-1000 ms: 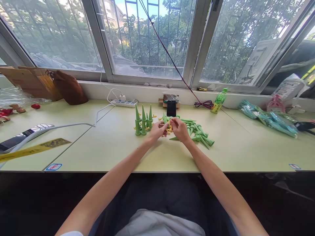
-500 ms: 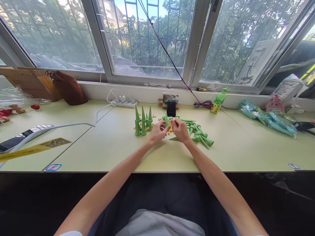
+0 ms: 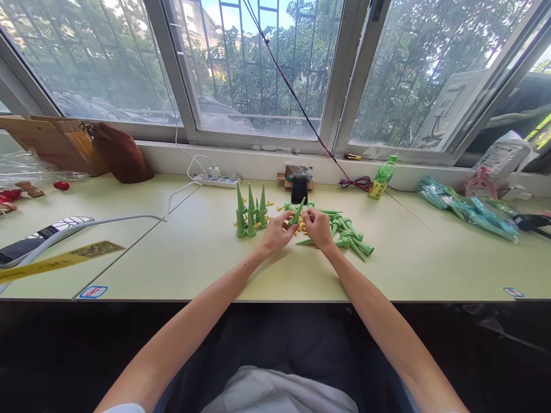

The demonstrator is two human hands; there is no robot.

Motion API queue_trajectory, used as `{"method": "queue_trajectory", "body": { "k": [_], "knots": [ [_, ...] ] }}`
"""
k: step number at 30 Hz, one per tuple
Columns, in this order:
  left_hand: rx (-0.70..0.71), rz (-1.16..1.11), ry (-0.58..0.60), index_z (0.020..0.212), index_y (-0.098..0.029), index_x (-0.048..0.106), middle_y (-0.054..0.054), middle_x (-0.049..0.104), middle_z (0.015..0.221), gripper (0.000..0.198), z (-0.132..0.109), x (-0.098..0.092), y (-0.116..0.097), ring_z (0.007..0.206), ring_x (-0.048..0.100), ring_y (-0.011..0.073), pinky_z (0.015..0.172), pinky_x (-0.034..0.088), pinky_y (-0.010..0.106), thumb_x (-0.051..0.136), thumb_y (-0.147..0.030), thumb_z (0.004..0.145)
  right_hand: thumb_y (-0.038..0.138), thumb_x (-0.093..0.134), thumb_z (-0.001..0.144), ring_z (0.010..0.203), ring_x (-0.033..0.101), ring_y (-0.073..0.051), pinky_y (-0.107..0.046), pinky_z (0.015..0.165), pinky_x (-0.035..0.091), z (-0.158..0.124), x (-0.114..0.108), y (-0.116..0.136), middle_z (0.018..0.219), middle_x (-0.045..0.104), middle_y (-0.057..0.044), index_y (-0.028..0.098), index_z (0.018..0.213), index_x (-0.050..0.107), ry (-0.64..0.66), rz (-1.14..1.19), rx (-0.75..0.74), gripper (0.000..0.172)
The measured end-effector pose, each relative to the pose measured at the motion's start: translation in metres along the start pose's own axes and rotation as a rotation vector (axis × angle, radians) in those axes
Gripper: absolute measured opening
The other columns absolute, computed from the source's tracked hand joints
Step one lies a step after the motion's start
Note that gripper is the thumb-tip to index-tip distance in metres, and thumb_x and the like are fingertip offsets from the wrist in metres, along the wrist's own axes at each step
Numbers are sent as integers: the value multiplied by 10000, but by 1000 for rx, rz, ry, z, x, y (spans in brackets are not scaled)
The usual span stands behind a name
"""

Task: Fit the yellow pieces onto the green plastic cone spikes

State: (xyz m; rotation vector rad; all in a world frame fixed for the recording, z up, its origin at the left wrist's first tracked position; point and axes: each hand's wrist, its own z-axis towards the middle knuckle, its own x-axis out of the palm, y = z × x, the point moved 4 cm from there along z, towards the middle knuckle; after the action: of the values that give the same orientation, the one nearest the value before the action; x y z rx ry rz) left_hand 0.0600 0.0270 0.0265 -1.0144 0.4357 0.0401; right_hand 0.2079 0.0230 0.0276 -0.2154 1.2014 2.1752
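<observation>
My left hand (image 3: pixel 276 233) is closed round the base of a green plastic cone spike (image 3: pixel 298 211), its point tilted up and to the right. Close beside it, my right hand (image 3: pixel 317 227) has its fingertips pinched together; whatever is between them is too small to make out. Small yellow pieces (image 3: pixel 302 228) lie on the table between and behind the hands. To the left, several green cones (image 3: pixel 240 225) stand upright in a group, some with yellow pieces sticking out at the side. Loose green cones (image 3: pixel 350 236) are heaped right of my right hand.
Behind the hands, a black phone (image 3: pixel 299 189) leans on a small box. A green drink bottle (image 3: pixel 383 177) stands near the sill, and a power strip (image 3: pixel 218 180) with white cables lies at the back. Teal plastic packs (image 3: pixel 477 211) lie at right, a brown bag (image 3: pixel 120 154) at left.
The cone in my left hand has tipped from upright to leaning right. My right hand has shifted slightly right, away from it.
</observation>
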Motion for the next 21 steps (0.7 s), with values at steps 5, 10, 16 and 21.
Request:
{"method": "queue_trajectory", "body": {
  "k": [5, 10, 16, 21],
  "knots": [
    [-57, -44, 5, 1077, -175, 646, 66, 663, 1059, 270, 1, 2, 3, 528, 565, 60, 458, 460, 192, 659, -280, 828, 412, 463, 923, 470, 448, -137, -265, 559, 349, -1, -2, 3, 515, 501, 25, 211, 726, 555, 6, 13, 20, 296],
    [-199, -174, -37, 1006, -160, 621, 52, 657, 894, 319, 3, 2, 11, 493, 589, 97, 383, 443, 213, 735, -378, 803, 444, 469, 936, 511, 480, -147, -265, 572, 381, -2, -4, 7, 579, 561, 8, 204, 844, 608, -2, 46, -3, 293],
    [-367, -382, -33, 866, -151, 613, 2, 599, 653, 416, 3, 1, 11, 458, 558, 101, 400, 447, 225, 793, -507, 749, 416, 529, 904, 620, 584, -171, -280, 634, 453, -2, 0, 9, 734, 679, -41, 192, 932, 634, 73, 78, -73, 249],
    [-411, -466, -53, 858, -134, 644, 5, 588, 684, 435, 3, 0, 8, 472, 548, 86, 405, 427, 219, 809, -515, 727, 429, 561, 891, 650, 604, -173, -289, 647, 482, -2, 0, 12, 841, 720, -70, 191, 899, 641, 98, 94, -112, 251]
  ]
}}
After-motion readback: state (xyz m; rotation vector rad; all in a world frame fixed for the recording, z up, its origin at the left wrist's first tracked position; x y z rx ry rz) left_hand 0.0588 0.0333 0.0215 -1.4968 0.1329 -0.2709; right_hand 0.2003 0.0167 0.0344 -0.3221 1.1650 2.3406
